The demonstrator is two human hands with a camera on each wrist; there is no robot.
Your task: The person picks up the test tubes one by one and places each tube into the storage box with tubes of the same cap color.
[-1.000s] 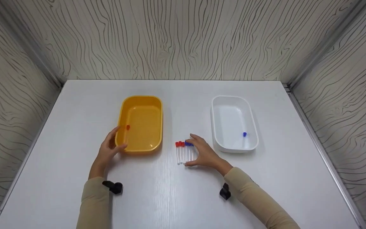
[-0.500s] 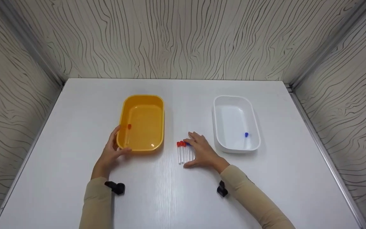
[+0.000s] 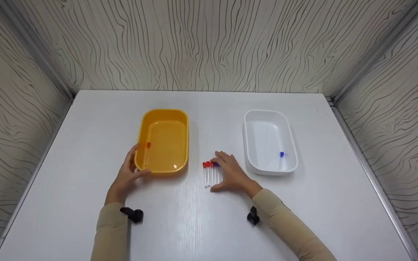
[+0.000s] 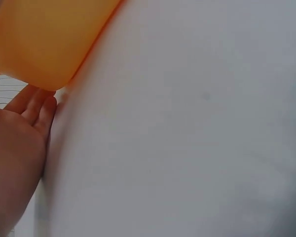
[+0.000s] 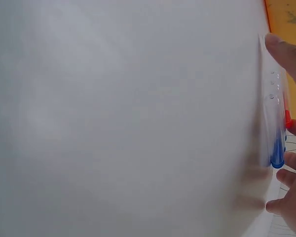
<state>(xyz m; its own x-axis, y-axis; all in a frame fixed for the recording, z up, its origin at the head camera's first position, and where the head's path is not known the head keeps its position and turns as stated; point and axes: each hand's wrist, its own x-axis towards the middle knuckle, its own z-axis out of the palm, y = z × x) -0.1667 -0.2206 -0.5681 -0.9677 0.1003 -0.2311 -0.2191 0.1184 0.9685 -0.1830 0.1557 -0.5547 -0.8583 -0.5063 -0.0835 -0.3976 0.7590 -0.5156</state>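
Capped clear test tubes (image 3: 205,177) lie side by side on the white table. Three red caps show, with blue caps (image 3: 216,164) partly hidden by fingers. My right hand (image 3: 232,175) spans the blue-capped tubes lengthwise, its thumb at their bottom ends and fingers at the caps. In the right wrist view, a blue-capped tube (image 5: 276,133) lies between thumb and fingers. My left hand (image 3: 125,175) holds the near-left corner of a yellow tub (image 3: 186,145), thumb at the near rim and fingers along the left side. One red-capped tube (image 3: 148,145) leans inside it.
A white tub (image 3: 246,145) stands to the right, holding one blue-capped tube (image 3: 281,154). Patterned walls (image 3: 201,43) close off the table (image 3: 180,224) at the back and both sides. Each wrist carries a black camera.
The right hand has shifted slightly left over the tubes, covering more of the blue caps. The left thumb has slid a little right along the yellow tub's near rim. The view shifts slightly.
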